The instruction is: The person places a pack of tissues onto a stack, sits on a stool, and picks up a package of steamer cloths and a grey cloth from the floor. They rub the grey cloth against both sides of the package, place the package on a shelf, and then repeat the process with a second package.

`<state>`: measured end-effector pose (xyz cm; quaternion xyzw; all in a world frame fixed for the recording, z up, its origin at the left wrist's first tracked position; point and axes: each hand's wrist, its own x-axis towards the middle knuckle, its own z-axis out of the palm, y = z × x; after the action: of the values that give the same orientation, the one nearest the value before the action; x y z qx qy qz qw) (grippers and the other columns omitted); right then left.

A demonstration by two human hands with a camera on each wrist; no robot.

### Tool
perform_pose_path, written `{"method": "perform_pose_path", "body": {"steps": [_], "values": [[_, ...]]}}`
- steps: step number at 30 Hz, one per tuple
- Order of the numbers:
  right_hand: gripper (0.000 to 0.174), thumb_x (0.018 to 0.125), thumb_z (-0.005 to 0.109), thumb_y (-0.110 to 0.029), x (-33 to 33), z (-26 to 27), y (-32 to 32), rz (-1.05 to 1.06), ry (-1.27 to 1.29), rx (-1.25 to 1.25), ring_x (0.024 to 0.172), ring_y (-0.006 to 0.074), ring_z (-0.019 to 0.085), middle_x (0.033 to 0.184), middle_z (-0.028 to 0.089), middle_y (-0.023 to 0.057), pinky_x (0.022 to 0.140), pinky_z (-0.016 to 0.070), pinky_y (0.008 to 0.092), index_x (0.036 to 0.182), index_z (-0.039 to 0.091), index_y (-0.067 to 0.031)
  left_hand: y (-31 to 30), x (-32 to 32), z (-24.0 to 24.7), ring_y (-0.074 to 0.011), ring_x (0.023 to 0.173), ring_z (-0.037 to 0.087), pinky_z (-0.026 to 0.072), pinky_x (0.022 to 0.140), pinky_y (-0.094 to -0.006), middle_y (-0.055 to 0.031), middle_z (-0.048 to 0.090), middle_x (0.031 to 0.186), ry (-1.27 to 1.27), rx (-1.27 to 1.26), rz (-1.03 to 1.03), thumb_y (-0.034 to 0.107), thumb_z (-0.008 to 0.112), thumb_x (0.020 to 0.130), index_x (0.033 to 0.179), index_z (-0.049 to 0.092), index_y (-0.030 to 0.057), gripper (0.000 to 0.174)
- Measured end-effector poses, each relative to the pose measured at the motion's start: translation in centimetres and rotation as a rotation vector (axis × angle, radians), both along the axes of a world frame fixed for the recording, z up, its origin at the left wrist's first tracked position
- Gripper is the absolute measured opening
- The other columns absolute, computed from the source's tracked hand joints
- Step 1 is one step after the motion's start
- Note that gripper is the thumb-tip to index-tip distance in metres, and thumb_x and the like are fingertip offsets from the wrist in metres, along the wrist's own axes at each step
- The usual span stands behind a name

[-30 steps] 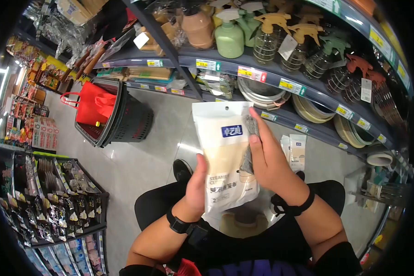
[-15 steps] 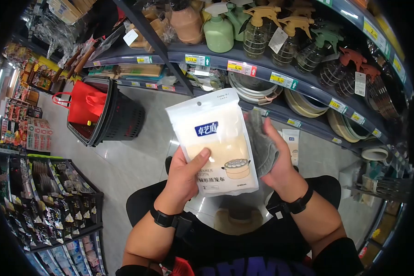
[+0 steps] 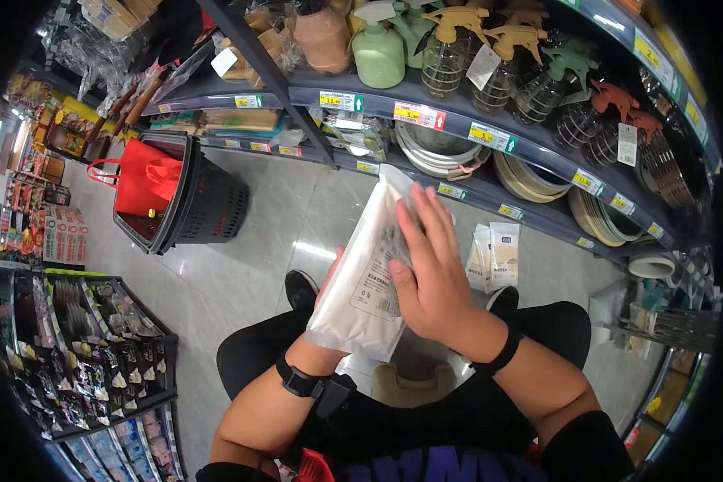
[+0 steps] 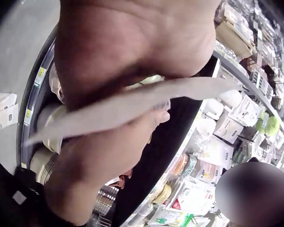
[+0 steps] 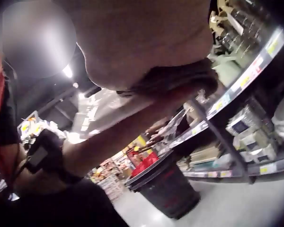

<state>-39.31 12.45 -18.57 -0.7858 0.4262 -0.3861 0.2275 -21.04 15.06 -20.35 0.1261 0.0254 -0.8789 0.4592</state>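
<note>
A white package (image 3: 357, 285) stands tilted between the two hands in the head view, its printed back facing up. The right hand (image 3: 438, 273) lies flat against its right side, fingers straight and thumb spread. Behind the package is the left hand (image 3: 319, 352); its thumb shows at the left edge, while its other fingers are hidden. In the left wrist view the package (image 4: 109, 111) appears nearly edge-on between the left hand (image 4: 137, 38) and the right hand (image 4: 109, 146). No grey cloth can be made out clearly.
A dark basket (image 3: 209, 201) with a red bag (image 3: 147, 178) stands on the floor at left. Similar white packages (image 3: 504, 253) lie right of the hands. Shelves hold spray bottles (image 3: 446, 60) and round trays (image 3: 530, 178). A display rack (image 3: 88, 345) stands lower left.
The package has turned from its front to its back and tilted. The left thumb has left its front; the right hand has moved left onto it, and the grey cloth is no longer plainly visible.
</note>
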Motion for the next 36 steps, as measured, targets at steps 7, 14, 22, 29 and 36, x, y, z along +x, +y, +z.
{"method": "perform_pose_path", "body": {"steps": [7,14,22,29,36], "values": [[0.062,0.099,0.062,-0.020,1.9,-0.3,2.1,0.213,0.061,-0.108,0.154,0.0449,0.040,0.163,0.043,0.0293,0.126,0.0302,0.0599,0.156,0.049,0.0025,1.2,0.5,1.0,-0.0367,0.149,0.048,0.0354,0.126,-0.0504,-0.0195,0.047,0.163,0.074,-0.045,0.091,0.054,0.034,0.112,0.164,0.038,0.0043,0.072],[0.065,0.094,0.067,-0.014,2.9,-0.3,3.4,0.208,0.005,-0.046,0.151,0.0494,0.043,0.163,0.043,0.0310,0.125,0.0328,0.0592,0.154,0.050,0.0021,1.5,-1.3,1.8,-0.0351,0.155,0.040,0.0313,0.128,-0.0503,-0.0174,0.035,0.171,-0.214,-0.068,-0.008,0.074,0.033,0.107,0.171,0.026,0.0139,0.088],[0.062,0.104,0.055,-0.022,1.9,0.4,1.7,0.072,0.054,-0.104,0.154,0.0461,0.040,0.162,0.044,0.0296,0.127,0.0291,0.0582,0.160,0.044,0.0005,2.7,-0.7,-0.4,-0.0342,0.155,0.040,0.0330,0.127,-0.0519,-0.0150,0.037,0.171,0.247,-0.013,0.022,0.076,0.034,0.105,0.169,0.031,0.0125,0.090],[0.064,0.095,0.064,-0.015,0.3,2.3,-0.5,-0.046,0.135,-0.082,0.151,0.0489,0.042,0.161,0.044,0.0334,0.124,0.0334,0.0600,0.153,0.049,0.0065,3.0,-0.9,0.8,-0.0338,0.151,0.046,0.0379,0.124,-0.0518,-0.0150,0.044,0.166,0.075,-0.027,0.049,0.073,0.033,0.107,0.169,0.032,0.0118,0.087],[0.061,0.100,0.061,-0.024,1.1,2.0,1.1,0.095,0.161,-0.151,0.151,0.0467,0.046,0.160,0.047,0.0306,0.126,0.0311,0.0568,0.153,0.052,0.0043,3.1,-0.7,0.8,-0.0383,0.151,0.045,0.0345,0.126,-0.0542,-0.0172,0.042,0.167,0.010,-0.009,0.104,0.082,0.033,0.101,0.169,0.031,0.0128,0.097]]}}
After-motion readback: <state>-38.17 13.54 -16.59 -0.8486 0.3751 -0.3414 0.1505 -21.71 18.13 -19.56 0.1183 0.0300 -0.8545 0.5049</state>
